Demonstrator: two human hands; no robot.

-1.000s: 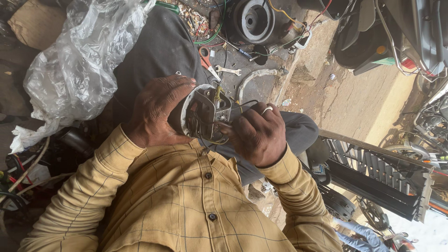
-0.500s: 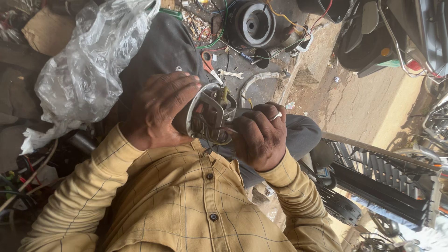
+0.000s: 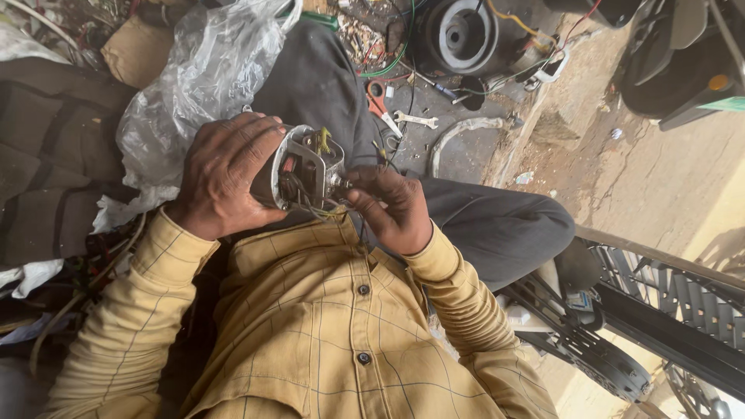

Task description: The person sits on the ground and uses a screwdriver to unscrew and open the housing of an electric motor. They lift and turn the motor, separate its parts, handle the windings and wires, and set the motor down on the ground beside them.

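My left hand [image 3: 225, 174] wraps around a small electric motor [image 3: 299, 171] with a grey metal end bracket, copper windings and thin loose wires, held over my lap. Fingertips of my right hand [image 3: 392, 206] pinch at the motor's shaft end and the wires there. Both yellow checked sleeves reach up from the bottom of the head view. My dark grey trouser leg [image 3: 497, 225] lies beyond the hands.
A crumpled clear plastic bag [image 3: 202, 85] lies at the upper left. On the ground ahead sit a black round motor housing [image 3: 462, 35], orange-handled pliers [image 3: 380, 101], a small spanner [image 3: 415, 119] and coloured wires. A black fan grille [image 3: 660, 318] lies at the right.
My right hand has turned from gripping the motor's side to picking at its end with the fingertips. The motor has tilted in my left hand, and the view has shifted slightly.
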